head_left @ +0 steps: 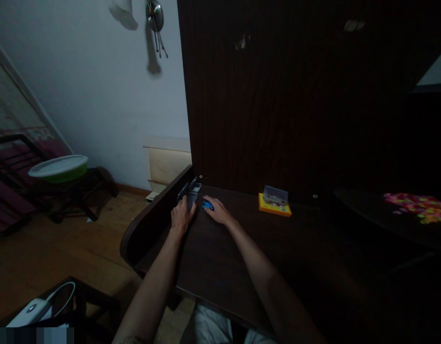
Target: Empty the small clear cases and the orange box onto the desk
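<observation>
Both my arms reach forward over a dark wooden desk (213, 258). My left hand (182, 215) rests near the desk's far left corner with its fingers closed round a small grey box-like thing (190, 192). My right hand (216, 209) lies just to the right of it, fingers curled over a small blue object (207, 205) on the desk top. The light is dim and the two small things are hard to make out.
A yellow box with a clear plastic case on top (275, 200) stands farther right on the desk. A tall dark wooden panel (295, 95) rises behind. A green-and-white basin (59, 168) sits on a low stand at the left, over a wooden floor.
</observation>
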Demonstrator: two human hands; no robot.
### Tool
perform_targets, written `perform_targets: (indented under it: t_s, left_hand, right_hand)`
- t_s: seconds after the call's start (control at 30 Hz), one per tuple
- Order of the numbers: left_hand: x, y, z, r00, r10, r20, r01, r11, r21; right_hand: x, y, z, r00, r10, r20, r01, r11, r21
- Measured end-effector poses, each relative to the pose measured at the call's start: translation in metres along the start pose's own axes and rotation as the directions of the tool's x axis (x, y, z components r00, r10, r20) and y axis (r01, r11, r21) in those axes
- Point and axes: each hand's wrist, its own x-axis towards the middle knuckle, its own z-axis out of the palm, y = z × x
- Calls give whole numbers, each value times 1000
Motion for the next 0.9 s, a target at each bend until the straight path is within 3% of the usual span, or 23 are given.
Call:
perform_targets:
  t_s: [0.13,0.23,0.3,0.43,0.57,0.67,0.77,0.9]
  left_hand:
    - [-9,8,7,962,272,-30,-274,958,-90]
    - [-12,20,16,906,417,-75,-424,892,-156]
    - [-10,28,23,898,432,-81,-439,873,-212]
    - [2,41,36,943,330,35,-310,913,-265]
    - [14,51,42,961,252,113,-216,941,-260]
    - [21,59,45,950,271,154,-221,934,-280]
    - [26,63,47,938,304,169,-246,923,-296]
    - [28,64,49,927,337,164,-277,911,-305]
  right_hand:
    - [-10,-2,-21,975,154,-163,-138,985,101]
    - [-30,2,-54,958,146,-247,-137,989,52]
    - [-47,9,-86,934,128,-334,-147,989,-31]
    - [-81,33,-157,908,64,-414,-167,962,-218]
    - [-106,58,-220,922,84,-378,-244,884,-399]
    - [-115,71,-251,943,166,-289,-294,822,-487]
    - [-115,80,-263,950,248,-193,-313,797,-516]
    - [-105,86,-258,942,320,-97,-324,800,-505]
